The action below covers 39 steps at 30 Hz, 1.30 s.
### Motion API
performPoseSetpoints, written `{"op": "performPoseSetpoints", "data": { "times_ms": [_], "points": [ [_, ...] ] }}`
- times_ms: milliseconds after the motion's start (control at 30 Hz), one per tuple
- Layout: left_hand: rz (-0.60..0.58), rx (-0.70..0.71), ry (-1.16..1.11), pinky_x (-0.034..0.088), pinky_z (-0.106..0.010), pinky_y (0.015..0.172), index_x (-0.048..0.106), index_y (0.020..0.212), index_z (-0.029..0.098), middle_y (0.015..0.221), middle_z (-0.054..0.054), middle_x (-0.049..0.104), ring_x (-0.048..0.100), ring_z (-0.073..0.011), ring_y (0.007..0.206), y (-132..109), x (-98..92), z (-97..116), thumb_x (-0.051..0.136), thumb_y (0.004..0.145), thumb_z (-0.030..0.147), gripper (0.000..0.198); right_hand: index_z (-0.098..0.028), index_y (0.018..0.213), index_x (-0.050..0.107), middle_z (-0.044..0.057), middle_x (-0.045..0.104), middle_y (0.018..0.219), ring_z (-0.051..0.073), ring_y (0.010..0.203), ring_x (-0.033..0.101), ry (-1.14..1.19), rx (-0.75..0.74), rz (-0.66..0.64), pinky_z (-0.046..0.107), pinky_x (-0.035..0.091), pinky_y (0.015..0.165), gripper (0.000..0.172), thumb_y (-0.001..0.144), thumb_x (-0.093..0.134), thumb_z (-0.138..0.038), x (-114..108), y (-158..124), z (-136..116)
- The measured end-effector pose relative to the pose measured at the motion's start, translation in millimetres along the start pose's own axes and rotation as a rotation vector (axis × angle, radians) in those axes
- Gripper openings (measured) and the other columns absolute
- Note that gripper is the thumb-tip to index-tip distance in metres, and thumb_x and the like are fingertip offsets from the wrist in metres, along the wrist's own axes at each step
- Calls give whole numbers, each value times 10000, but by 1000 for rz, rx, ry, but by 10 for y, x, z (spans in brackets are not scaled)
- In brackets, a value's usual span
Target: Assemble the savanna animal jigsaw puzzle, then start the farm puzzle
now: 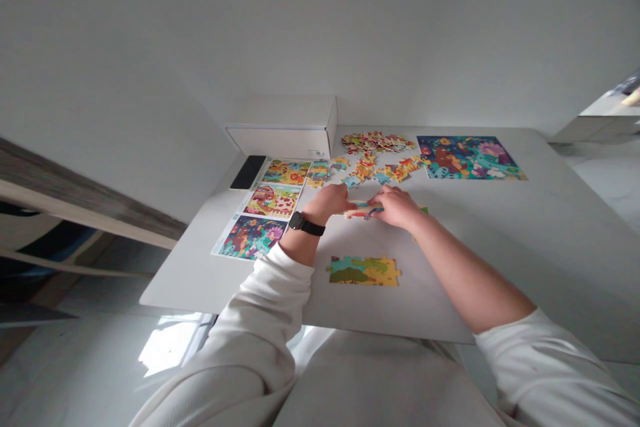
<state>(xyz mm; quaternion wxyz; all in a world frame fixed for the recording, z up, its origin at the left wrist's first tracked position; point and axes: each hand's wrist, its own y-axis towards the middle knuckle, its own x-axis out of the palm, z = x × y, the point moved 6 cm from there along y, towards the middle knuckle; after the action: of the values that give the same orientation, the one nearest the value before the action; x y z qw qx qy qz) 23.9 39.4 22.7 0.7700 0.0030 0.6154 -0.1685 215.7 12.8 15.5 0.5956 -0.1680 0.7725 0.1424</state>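
Note:
Over the middle of the table, my left hand (332, 201) and my right hand (397, 205) come close together, fingers bent around small puzzle pieces (357, 212). Each hand appears to grip a piece, though the fingers cover much of them. Nearer to me lies a joined puzzle section (364, 271) with a green bush on yellow and blue. Just beyond the hands, several loose puzzle pieces (397, 172) in orange, yellow and blue are scattered. Part of another green-yellow piece (424, 210) shows behind my right wrist.
A white box (280, 141) stands at the back left by the wall. A black phone (249, 172) and a picture sheet (270, 201) lie at the left. Behind is a heap of red-toned pieces (377, 142); an assembled dark-blue puzzle (470, 158) lies back right.

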Motion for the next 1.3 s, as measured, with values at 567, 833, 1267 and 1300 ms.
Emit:
{"op": "performPoseSetpoints", "data": {
  "times_ms": [567,833,1267,1300],
  "points": [
    [-29,-2,57,528,-322,787,742,1139,209,1086,-120,816,768,-301,1024,23,6,83,747,893,607,468,-254,1217,826,97,767,1208,280,1082,728,42,17,31,401,578,1003,334,886,838,-291,-497,-349,766],
    [1,-4,10,529,-317,784,732,1103,222,1056,-100,807,764,-296,1005,58,72,124,766,878,589,432,-275,1256,823,97,758,1214,297,1143,720,24,3,53,427,552,1103,399,858,838,-261,-181,-659,940],
    [67,44,-8,468,-310,724,714,1083,206,1030,-103,807,749,-271,946,28,79,252,757,927,544,375,-273,1270,823,104,756,1223,323,1139,704,15,13,144,476,553,1103,419,852,815,-285,-149,-711,1090],
    [68,51,-14,463,-309,720,718,1079,207,1019,-100,806,745,-268,938,31,78,255,760,926,540,368,-277,1261,825,102,757,1225,324,1135,704,14,14,155,480,556,1097,412,849,815,-288,-153,-716,1089]
  ]
}}
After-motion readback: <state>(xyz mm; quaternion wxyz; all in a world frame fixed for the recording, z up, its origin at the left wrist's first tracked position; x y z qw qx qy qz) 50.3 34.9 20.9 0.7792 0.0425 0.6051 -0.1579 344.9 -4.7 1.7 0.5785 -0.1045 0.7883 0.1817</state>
